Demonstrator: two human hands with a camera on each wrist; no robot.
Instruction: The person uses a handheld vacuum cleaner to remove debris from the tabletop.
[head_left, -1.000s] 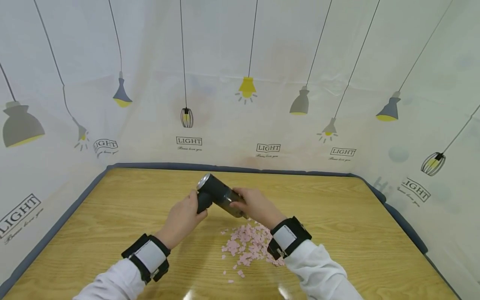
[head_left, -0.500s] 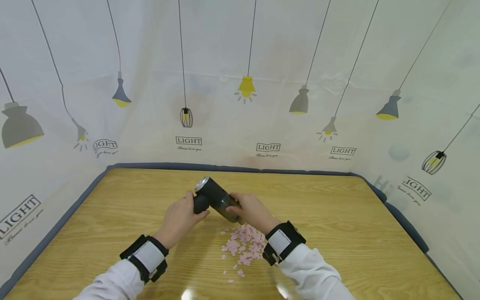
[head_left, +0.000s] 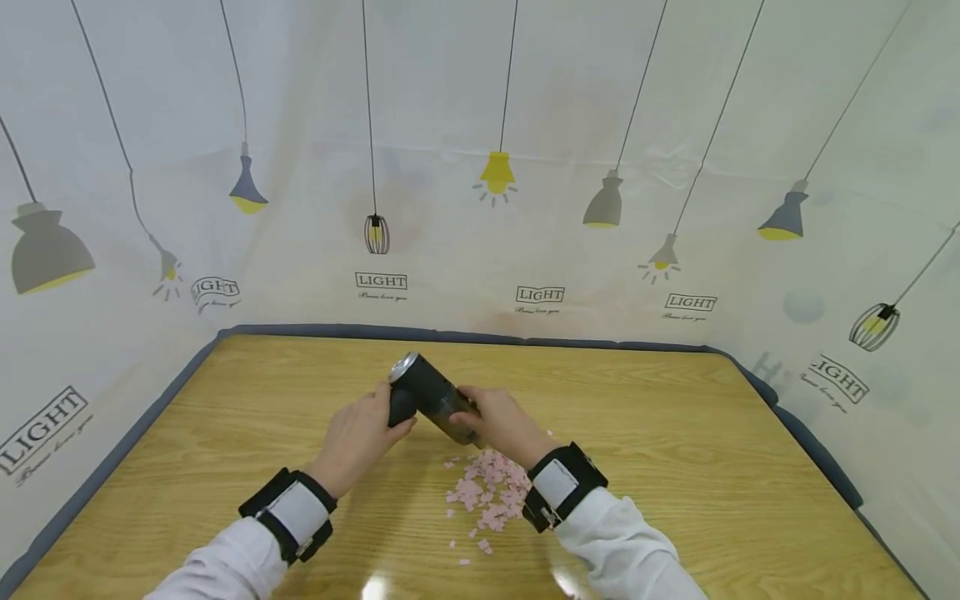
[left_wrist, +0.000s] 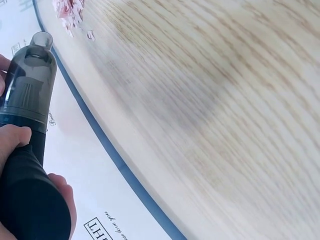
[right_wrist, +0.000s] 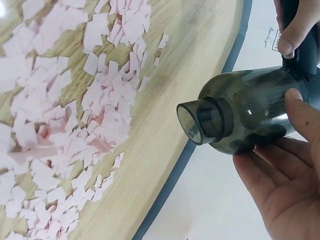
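A dark handheld vacuum cleaner (head_left: 426, 390) is held above the table, tilted with its nozzle end down to the right. My left hand (head_left: 356, 437) grips its black handle (left_wrist: 35, 205); in the right wrist view that hand's thumb lies on a small button. My right hand (head_left: 508, 423) holds the smoky see-through dust cup (right_wrist: 245, 112) between thumb and fingers. The short clear nozzle (right_wrist: 192, 122) points toward a pile of pink paper scraps (head_left: 487, 492) on the table, apart from it. Part of the pile is hidden behind my right wrist in the head view.
The wood-grain table (head_left: 225, 467) has a dark blue padded edge (head_left: 360, 332). Behind it hangs a white sheet (head_left: 450, 100) printed with lamps. A few loose scraps (head_left: 465, 562) lie at the near side of the pile. Each wrist wears a black strap.
Over the first half second the vacuum and my right hand shifted slightly left and down, the tilt steepening a little. Since then both hands have stayed almost still; the pile looks the same.
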